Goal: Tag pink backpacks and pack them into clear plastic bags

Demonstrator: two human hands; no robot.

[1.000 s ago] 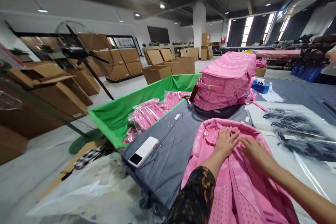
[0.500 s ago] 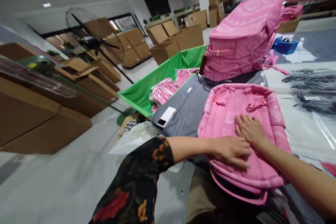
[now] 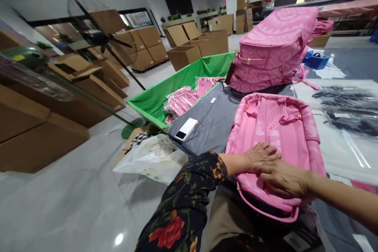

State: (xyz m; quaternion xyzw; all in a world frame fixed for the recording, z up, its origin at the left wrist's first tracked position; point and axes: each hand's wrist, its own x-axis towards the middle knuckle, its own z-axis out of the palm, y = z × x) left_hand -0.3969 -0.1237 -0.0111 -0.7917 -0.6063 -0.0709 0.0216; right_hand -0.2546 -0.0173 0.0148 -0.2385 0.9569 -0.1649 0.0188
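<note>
A pink backpack (image 3: 274, 118) lies in front of me with its padded back panel and shoulder straps facing up. The zipped edge nearest my body gapes and shows a dark inside. My left hand (image 3: 261, 156) rests flat on the middle of the panel, fingers stretched out. Just below it, my right hand (image 3: 285, 177) presses on the panel with its fingers extended, their tips close against the left hand. Neither hand grips anything. Behind this bag stands a stack of pink backpacks (image 3: 274, 47) with a dark tag hanging at its left side.
A white power bank (image 3: 186, 129) lies on the grey-covered table left of the bag. Beyond it, a green bin (image 3: 153, 96) holds plastic-wrapped pink items. Dark cords (image 3: 348, 106) lie on clear sheeting at right, near a blue tape dispenser (image 3: 315, 61). Cardboard boxes and a fan stand left.
My left hand has moved up the panel, away from my body. My right hand has slid down toward me and now lies below the left. The backpack stays in place.
</note>
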